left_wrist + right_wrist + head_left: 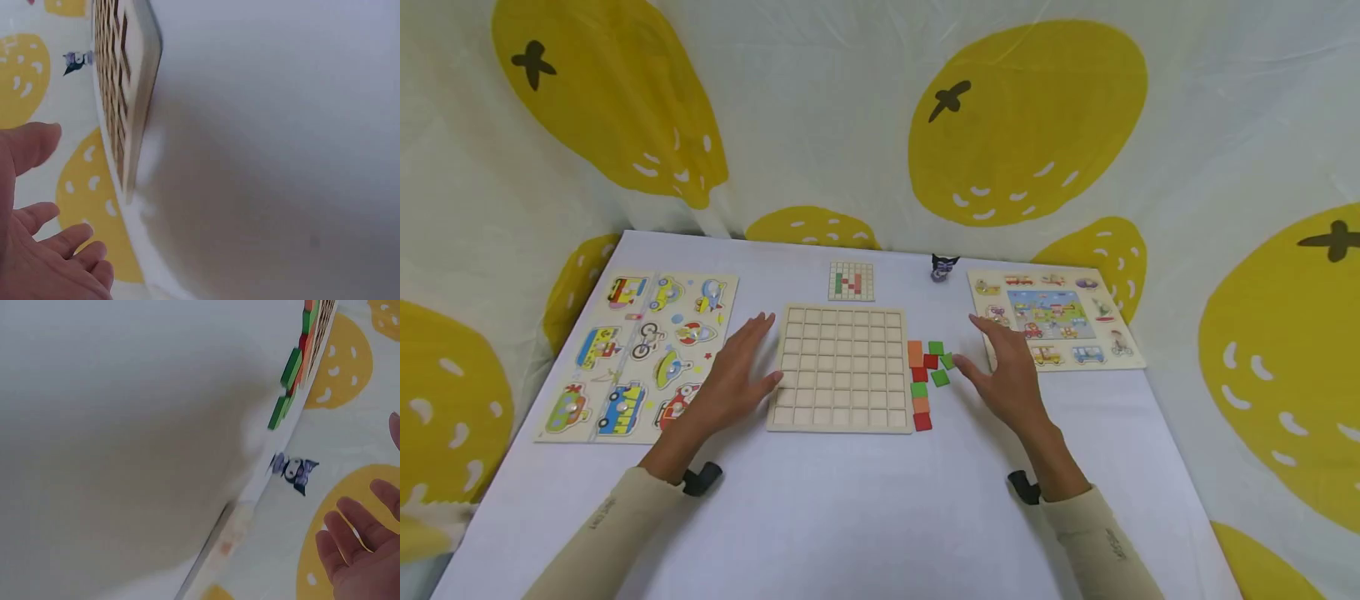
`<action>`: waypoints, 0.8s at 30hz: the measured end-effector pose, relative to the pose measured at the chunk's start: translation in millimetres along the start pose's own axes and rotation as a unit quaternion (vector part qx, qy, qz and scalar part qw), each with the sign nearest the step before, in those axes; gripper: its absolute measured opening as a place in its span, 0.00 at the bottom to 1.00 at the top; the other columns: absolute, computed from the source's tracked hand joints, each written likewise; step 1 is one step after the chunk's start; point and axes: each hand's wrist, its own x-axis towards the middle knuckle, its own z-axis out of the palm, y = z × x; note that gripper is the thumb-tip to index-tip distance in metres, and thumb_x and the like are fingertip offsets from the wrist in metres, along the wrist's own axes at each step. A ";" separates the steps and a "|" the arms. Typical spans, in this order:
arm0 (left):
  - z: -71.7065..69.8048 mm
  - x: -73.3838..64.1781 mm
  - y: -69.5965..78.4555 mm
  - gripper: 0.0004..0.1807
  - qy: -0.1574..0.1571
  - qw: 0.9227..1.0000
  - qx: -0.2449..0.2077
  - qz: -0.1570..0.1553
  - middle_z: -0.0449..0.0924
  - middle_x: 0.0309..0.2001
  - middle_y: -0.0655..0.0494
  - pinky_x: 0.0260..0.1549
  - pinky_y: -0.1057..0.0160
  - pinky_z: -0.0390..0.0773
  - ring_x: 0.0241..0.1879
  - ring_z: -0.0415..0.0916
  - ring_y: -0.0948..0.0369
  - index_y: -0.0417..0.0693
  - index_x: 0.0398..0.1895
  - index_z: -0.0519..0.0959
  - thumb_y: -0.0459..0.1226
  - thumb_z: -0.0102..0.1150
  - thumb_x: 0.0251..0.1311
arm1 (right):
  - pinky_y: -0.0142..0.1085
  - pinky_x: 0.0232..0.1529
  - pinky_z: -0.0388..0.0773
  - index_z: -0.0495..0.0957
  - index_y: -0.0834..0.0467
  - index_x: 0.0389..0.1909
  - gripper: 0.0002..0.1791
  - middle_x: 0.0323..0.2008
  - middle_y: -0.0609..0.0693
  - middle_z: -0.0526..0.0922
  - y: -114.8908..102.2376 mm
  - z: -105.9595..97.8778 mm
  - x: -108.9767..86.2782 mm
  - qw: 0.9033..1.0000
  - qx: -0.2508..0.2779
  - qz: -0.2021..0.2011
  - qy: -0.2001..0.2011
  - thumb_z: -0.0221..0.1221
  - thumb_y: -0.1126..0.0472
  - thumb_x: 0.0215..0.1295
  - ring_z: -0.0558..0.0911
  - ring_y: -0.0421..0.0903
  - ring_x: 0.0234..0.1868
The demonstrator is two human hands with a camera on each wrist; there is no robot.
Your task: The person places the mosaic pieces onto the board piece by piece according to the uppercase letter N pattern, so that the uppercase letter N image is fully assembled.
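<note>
A wooden grid board with bare square cells lies flat on the white table between my hands. My left hand hovers by its left edge with fingers extended and nothing in its grasp; the left wrist view shows the palm. Off the board's right side, my right hand is held with thumb and fingers spread, and it holds nothing. Its thumb tip appears close to a green tile; I cannot tell whether it touches any tile. Several red, orange and green tiles, including a red tile, lie along the board's right edge.
Behind the board lies a small pattern card with coloured squares. A small dark figurine stands at the back. Vehicle puzzle boards lie on both sides, one on the left and one on the right. A lemon-print curtain hangs behind.
</note>
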 end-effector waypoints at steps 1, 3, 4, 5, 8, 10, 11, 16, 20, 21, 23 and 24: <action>3.1 -0.5 -1.1 0.51 -0.003 1.000 -0.012 -0.005 0.51 0.86 0.38 0.82 0.31 0.50 0.85 0.46 0.37 0.48 0.87 0.50 0.34 0.68 0.67 | 0.64 0.75 0.70 0.71 0.47 0.77 0.40 0.75 0.54 0.75 -2.8 2.9 0.8 1.000 0.013 0.003 -0.003 0.75 0.51 0.65 0.71 0.58 0.75; 8.3 -1.5 -2.6 0.50 -0.011 0.999 -0.033 -0.013 0.51 0.85 0.38 0.82 0.32 0.50 0.85 0.46 0.37 0.46 0.87 0.51 0.32 0.68 0.66 | 0.63 0.74 0.73 0.73 0.45 0.76 0.39 0.74 0.52 0.77 -8.1 7.9 2.8 0.999 0.038 0.008 -0.011 0.75 0.51 0.64 0.73 0.56 0.74; 10.4 -2.1 -3.3 0.49 -0.016 0.999 -0.040 -0.017 0.51 0.85 0.38 0.82 0.32 0.50 0.85 0.46 0.37 0.46 0.86 0.52 0.31 0.68 0.66 | 0.63 0.73 0.73 0.73 0.45 0.76 0.38 0.73 0.51 0.78 -10.7 10.1 4.0 0.999 0.049 0.012 -0.016 0.75 0.52 0.65 0.73 0.55 0.74; 12.2 -2.6 -3.7 0.49 -0.021 0.998 -0.045 -0.023 0.52 0.85 0.38 0.82 0.32 0.49 0.85 0.46 0.37 0.46 0.86 0.52 0.31 0.68 0.66 | 0.62 0.73 0.73 0.74 0.44 0.75 0.38 0.73 0.50 0.78 -13.2 12.5 5.4 0.998 0.057 0.016 -0.020 0.75 0.51 0.65 0.73 0.54 0.74; 16.1 -3.7 -4.5 0.47 -0.038 0.997 -0.052 -0.039 0.52 0.85 0.39 0.83 0.33 0.49 0.85 0.45 0.38 0.45 0.86 0.54 0.30 0.67 0.67 | 0.62 0.73 0.74 0.75 0.43 0.75 0.37 0.72 0.49 0.80 -19.1 19.7 9.6 0.996 0.071 0.025 -0.042 0.74 0.51 0.65 0.74 0.54 0.73; 17.7 -4.4 -4.9 0.46 -0.048 0.997 -0.046 -0.047 0.53 0.85 0.39 0.83 0.34 0.49 0.86 0.45 0.38 0.45 0.86 0.54 0.30 0.66 0.68 | 0.60 0.73 0.75 0.75 0.42 0.74 0.37 0.71 0.49 0.80 -21.3 24.6 12.6 0.995 0.070 0.028 -0.061 0.74 0.50 0.65 0.74 0.53 0.72; 18.3 -4.7 -4.9 0.46 -0.052 0.996 -0.043 -0.051 0.53 0.85 0.40 0.83 0.35 0.49 0.86 0.44 0.38 0.44 0.85 0.55 0.30 0.66 0.68 | 0.60 0.73 0.75 0.75 0.42 0.74 0.36 0.71 0.49 0.80 -21.7 26.9 14.3 0.995 0.068 0.027 -0.071 0.75 0.51 0.65 0.74 0.53 0.72; 19.8 -5.6 -6.0 0.44 -0.060 0.996 -0.040 -0.055 0.52 0.86 0.42 0.84 0.35 0.49 0.86 0.43 0.40 0.42 0.84 0.56 0.29 0.65 0.68 | 0.58 0.73 0.75 0.77 0.45 0.72 0.34 0.70 0.50 0.80 -19.9 36.2 23.9 0.991 0.061 0.025 -0.117 0.74 0.52 0.65 0.74 0.53 0.70; 20.1 -5.4 -6.1 0.43 -0.065 0.995 -0.043 -0.056 0.51 0.86 0.44 0.84 0.35 0.49 0.87 0.42 0.41 0.42 0.84 0.58 0.29 0.65 0.68 | 0.56 0.73 0.75 0.80 0.48 0.69 0.31 0.68 0.52 0.82 -19.0 42.0 33.6 0.988 0.043 0.029 -0.143 0.74 0.53 0.66 0.75 0.54 0.68; 20.2 -5.4 -6.0 0.43 -0.067 0.995 -0.043 -0.058 0.51 0.87 0.45 0.84 0.36 0.49 0.87 0.41 0.41 0.43 0.84 0.58 0.29 0.65 0.68 | 0.56 0.72 0.75 0.81 0.48 0.68 0.29 0.68 0.53 0.82 -19.1 43.3 36.2 0.988 0.035 0.031 -0.148 0.74 0.53 0.66 0.75 0.54 0.67; 20.7 -5.2 -6.2 0.43 -0.069 0.995 -0.041 -0.059 0.50 0.87 0.45 0.84 0.35 0.48 0.87 0.41 0.42 0.43 0.84 0.58 0.29 0.65 0.68 | 0.55 0.69 0.76 0.83 0.49 0.65 0.26 0.65 0.53 0.84 -19.1 45.9 41.1 0.987 0.019 0.033 -0.156 0.74 0.54 0.66 0.76 0.54 0.64; 21.0 -5.1 -6.2 0.43 -0.070 0.995 -0.040 -0.059 0.50 0.87 0.45 0.84 0.35 0.48 0.87 0.41 0.42 0.43 0.84 0.58 0.29 0.65 0.68 | 0.54 0.68 0.77 0.84 0.50 0.64 0.25 0.63 0.53 0.85 -19.1 47.1 43.5 0.987 0.012 0.031 -0.160 0.74 0.54 0.66 0.76 0.54 0.62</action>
